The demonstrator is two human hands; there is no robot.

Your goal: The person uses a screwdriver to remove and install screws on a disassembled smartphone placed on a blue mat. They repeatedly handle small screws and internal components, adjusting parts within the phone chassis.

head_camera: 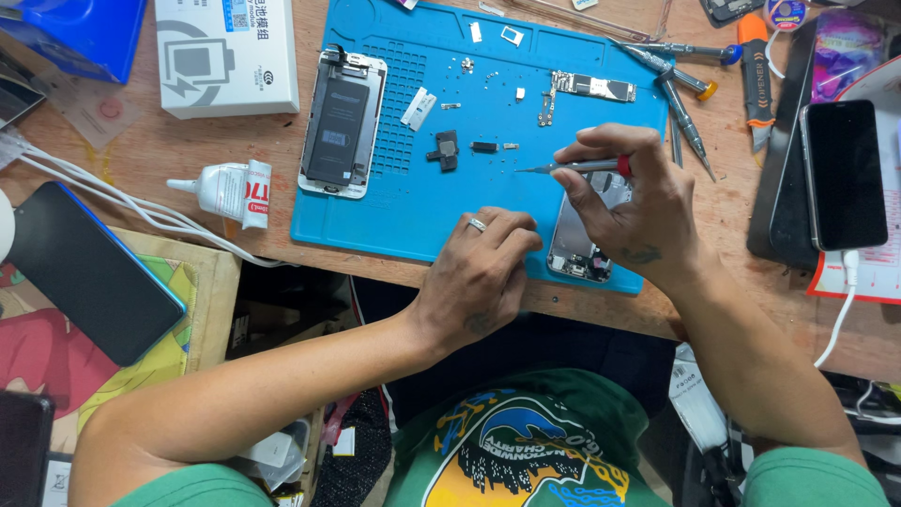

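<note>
R hand [631, 202] pinches a slim screwdriver [572, 167] w/ red collar, tip pointing away to its left, fingers closed round the shaft; directly under that hand lies an opened phone housing [577, 246], partly hidden by it; L hand [483, 272] rests curled, knuckles down, on the near edge of the blue work mat [394, 211], just beside the housing, holding nothing I can see; ring on one finger; beyond the R hand a bare logic board [591, 87]; small black parts [447, 148] ahead of the L hand; farther left, a phone w/ battery exposed [342, 124]; glue tube [225, 191] off the mat's left edge; spare screwdrivers [680, 89] to the far right of the R hand.
</note>
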